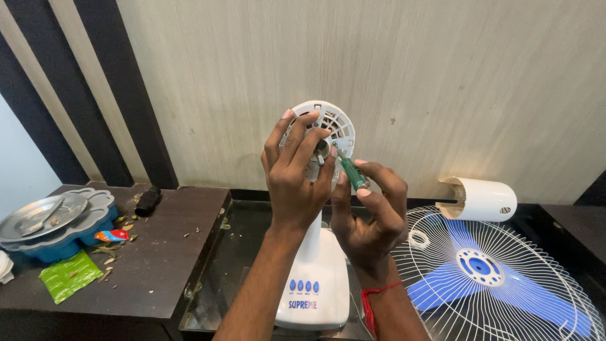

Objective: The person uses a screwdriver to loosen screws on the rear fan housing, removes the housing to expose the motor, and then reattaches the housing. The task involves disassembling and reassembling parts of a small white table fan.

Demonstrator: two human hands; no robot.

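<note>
Here, two hands: left hand (291, 173) grips one fan motor housing (331, 126), right hand (372, 208) clamps one screwdriver (352, 173).

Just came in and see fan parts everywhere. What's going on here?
A person is working on a white fan stand on the glass table. The left hand steadies the round motor housing; the right hand holds a green screwdriver with its tip at the hub. The grille with blue blades and a white cover lie to the right.
</note>
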